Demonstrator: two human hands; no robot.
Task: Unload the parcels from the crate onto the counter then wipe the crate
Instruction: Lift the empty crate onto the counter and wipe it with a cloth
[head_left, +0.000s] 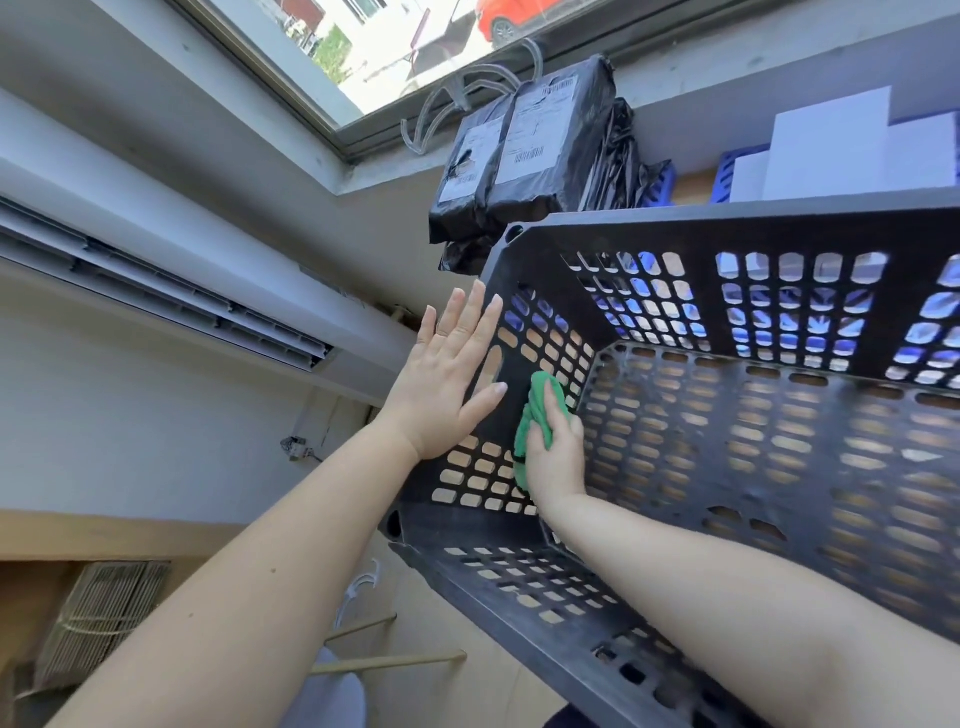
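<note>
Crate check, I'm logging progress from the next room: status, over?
Left hand flat on crate end wall outside. Right hand grips green cloth, wiping inside. Crate empty; black parcels out by window. Nothing in the way.

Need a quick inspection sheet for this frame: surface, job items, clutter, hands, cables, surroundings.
Surface: wooden counter, seen behind and through the crate.
Job's things: black crate, no parcels in it; black parcels stacked beyond its far left corner; green cloth against the inner left wall.
Clutter: white boxes and blue racks at the back; clear hangers by the window.
Hands: left hand flat on the outer left wall; right hand grips the cloth.
Cables: nothing seen.
Surroundings: window above, air conditioner on the left.
</note>
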